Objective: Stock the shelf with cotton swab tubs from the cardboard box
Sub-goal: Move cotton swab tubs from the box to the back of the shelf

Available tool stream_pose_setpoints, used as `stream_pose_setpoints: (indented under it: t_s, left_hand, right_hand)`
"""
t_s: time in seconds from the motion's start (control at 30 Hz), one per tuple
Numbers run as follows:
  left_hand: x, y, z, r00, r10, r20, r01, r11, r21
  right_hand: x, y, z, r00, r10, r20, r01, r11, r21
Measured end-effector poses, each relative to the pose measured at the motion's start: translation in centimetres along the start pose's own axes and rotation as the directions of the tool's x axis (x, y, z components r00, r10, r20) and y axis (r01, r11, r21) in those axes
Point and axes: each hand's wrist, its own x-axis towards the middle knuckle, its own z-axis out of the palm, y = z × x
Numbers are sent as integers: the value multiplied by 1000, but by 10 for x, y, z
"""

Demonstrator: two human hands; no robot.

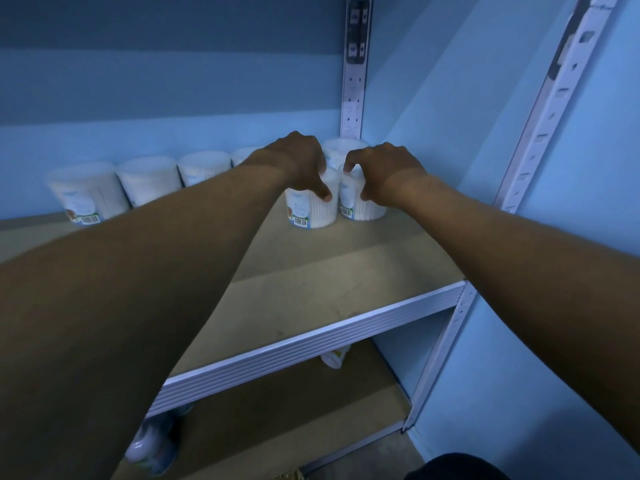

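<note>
Two white cotton swab tubs stand side by side on the wooden shelf board (311, 271), near its back right corner. My left hand (298, 161) grips the top of the left tub (313, 209), thumb down its front. My right hand (384, 171) grips the top of the right tub (360, 206) the same way. Behind them a third tub (341, 150) stands in the corner. A row of several more tubs (149, 181) lines the back wall to the left. The cardboard box is mostly out of view.
White metal uprights (355, 81) (540, 133) frame the shelf against blue walls. The shelf's white front rail (311, 344) runs across the middle. On the lower shelf lie packaged items (152, 441) and another small pack (334, 358). The front half of the board is bare.
</note>
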Motion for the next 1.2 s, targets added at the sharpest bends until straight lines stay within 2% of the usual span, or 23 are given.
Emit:
stream_pose_setpoints:
  t_s: [0.43,0.77,1.03,1.2]
  left_hand:
    - [31,-2,5,1000,10,-26,-10,1000,12]
    - [37,0,8,999,4,-33,-4,1000,9]
    - [28,0,11,1000,7,-25,-7,1000,-6]
    - [9,-3,3,1000,8,-30,-9,999,-41]
  right_hand:
    - [32,16,20,997,-52,-58,53,998,19]
    - [42,21,24,996,-80,-31,80,997,-7]
    - [36,23,19,999,-26,38,20,988,151]
    - [19,18,6,1000,-14,15,10,974,226]
